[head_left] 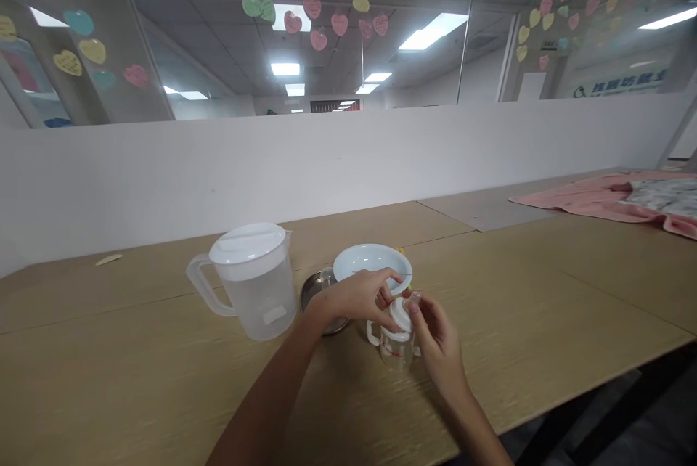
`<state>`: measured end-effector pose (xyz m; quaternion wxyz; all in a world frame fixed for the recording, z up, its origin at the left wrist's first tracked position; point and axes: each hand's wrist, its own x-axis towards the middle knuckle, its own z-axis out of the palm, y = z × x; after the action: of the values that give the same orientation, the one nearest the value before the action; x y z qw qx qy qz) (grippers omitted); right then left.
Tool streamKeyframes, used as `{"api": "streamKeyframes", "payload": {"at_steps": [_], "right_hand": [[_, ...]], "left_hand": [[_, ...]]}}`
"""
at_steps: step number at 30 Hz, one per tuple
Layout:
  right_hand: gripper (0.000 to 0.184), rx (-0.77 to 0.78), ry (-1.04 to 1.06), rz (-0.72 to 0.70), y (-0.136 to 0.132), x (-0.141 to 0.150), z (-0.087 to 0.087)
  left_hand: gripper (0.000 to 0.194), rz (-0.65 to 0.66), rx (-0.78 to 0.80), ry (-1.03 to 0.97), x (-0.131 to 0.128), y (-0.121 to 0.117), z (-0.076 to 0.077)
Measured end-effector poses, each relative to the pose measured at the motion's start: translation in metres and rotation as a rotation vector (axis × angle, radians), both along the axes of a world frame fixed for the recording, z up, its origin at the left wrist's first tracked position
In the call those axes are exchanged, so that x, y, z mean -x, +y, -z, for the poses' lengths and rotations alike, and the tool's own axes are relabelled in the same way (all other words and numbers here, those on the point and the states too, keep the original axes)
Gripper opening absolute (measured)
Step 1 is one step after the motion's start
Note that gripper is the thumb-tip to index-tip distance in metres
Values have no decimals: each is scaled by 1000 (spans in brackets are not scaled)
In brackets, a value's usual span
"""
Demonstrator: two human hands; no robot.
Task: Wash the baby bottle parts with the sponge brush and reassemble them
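A small clear baby bottle (396,344) with white side handles and a white screw collar stands upright on the wooden table (544,292). My left hand (359,297) reaches over it from the left, fingertips pinched on the white collar. My right hand (438,341) is curled at the bottle's right side, its fingers closed on the clear teat at the top. A white bowl (372,263) sits just behind my hands, and a shallow metal dish (314,289) lies partly hidden under my left wrist.
A clear plastic pitcher (253,281) with a white lid stands to the left, holding water. A pink cloth (615,199) lies at the far right. A low white partition (327,161) runs along the table's far side. The table edge drops off at the lower right.
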<state>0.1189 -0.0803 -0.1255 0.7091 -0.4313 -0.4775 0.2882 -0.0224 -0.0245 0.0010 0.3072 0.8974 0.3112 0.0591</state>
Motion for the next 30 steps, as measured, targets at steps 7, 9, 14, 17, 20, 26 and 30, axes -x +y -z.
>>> {"api": "streamKeyframes", "payload": {"at_steps": [7,9,14,17,20,26,30], "right_hand": [[36,47,-211,-65,-2,2,-5],[35,58,-282,-63,-1,1,-8],[37,40,-467,85,-3,-1,-14],[41,-8,-615,263,-14,3,-13],[38,-115,-748,425,-28,8,-10],[19,-319,-833,500,-35,9,-11],[19,-264,-737,430,-29,12,-11]], "left_hand": [[63,203,-36,-8,-4,1,8],[64,216,-39,2,-6,1,11],[71,135,-101,69,-7,1,14],[76,74,-152,148,-8,-2,14],[77,9,-204,236,-8,-4,14],[66,-27,-198,276,-7,-4,15],[54,9,-104,215,-4,-3,16]]}}
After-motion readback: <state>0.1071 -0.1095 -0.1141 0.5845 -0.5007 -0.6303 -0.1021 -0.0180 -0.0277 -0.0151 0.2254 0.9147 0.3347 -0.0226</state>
